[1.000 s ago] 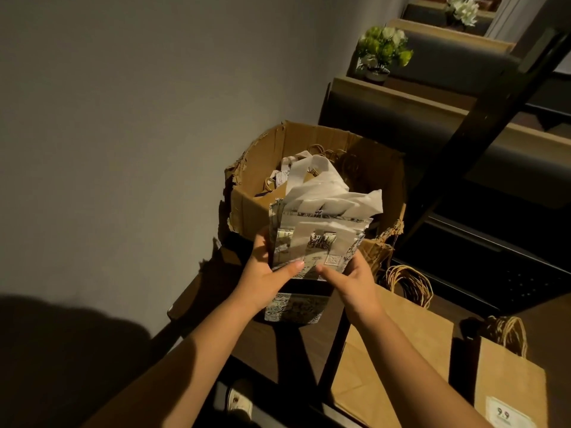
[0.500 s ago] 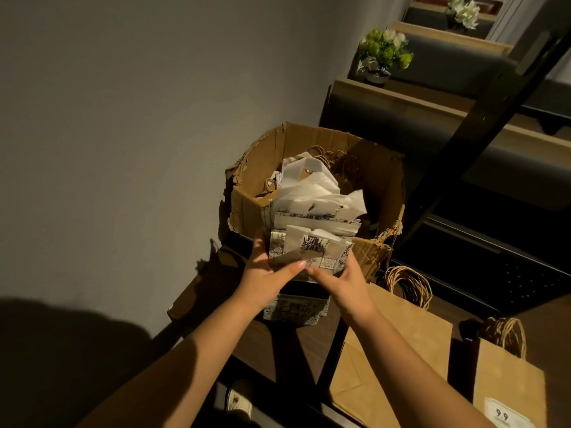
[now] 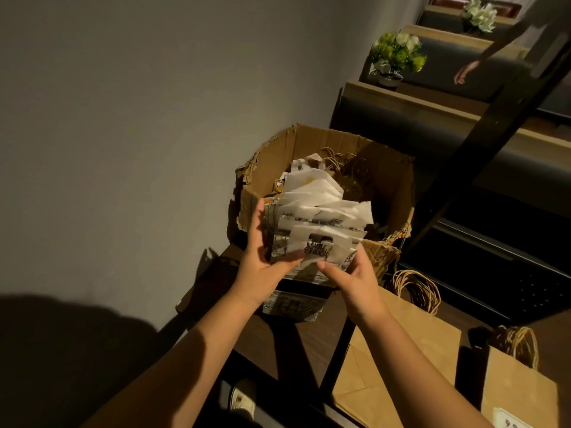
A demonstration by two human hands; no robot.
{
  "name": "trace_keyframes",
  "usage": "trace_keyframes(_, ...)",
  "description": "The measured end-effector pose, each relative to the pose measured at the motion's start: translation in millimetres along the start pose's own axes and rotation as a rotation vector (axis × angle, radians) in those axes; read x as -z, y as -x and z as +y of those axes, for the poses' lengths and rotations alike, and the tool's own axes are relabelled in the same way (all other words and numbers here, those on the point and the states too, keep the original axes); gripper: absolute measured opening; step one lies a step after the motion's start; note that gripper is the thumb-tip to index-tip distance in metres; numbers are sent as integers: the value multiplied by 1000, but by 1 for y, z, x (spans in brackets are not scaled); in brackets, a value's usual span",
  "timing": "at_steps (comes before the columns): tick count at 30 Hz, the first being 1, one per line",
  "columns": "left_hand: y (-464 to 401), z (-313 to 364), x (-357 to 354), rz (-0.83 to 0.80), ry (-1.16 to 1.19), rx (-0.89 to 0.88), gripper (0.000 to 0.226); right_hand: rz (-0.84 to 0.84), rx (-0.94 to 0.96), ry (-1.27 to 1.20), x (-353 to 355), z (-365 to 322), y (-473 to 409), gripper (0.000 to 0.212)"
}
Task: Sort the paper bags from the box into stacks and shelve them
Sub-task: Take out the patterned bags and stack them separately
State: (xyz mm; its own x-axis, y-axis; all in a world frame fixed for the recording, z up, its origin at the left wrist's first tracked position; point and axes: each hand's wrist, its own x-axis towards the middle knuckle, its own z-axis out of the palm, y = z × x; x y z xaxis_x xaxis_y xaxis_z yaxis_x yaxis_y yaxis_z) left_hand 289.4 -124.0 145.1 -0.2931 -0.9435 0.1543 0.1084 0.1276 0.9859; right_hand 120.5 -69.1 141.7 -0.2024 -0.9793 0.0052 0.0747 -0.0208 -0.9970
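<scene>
A bundle of white printed paper bags is held up in front of a torn cardboard box. My left hand grips the bundle's left edge and underside. My right hand supports its lower right corner, thumb pointing left. More bags with twine handles lie inside the box. Below the bundle a stack of the same printed bags rests on the dark shelf board.
Two stacks of brown paper bags with twine handles lie on the lower right. A black diagonal shelf post crosses the right side. Potted flowers stand on a ledge behind, and another person's hand shows at top right. A plain wall fills the left.
The bundle has tilted and shifted slightly right and up over the box. My left hand has slid up its left edge. Another person's hand has come into view at top right.
</scene>
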Motion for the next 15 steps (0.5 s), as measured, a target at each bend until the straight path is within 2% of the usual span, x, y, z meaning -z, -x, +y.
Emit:
trace_keyframes(5,-6,6,-3,-73,-3,-4,103,-62,25,61,-4,-7,-3,72)
trace_keyframes(8,-9,5,-4,-34,-8,-3,103,-51,28,54,-6,-10,-3,77)
trace_keyframes(11,-4,-2,-3,-15,-135,-5,97,-66,24,59,-6,-7,-5,78)
trace_keyframes(15,-4,-12,0,49,-81,67,98,-39,-6,28,-6,0,-7,81)
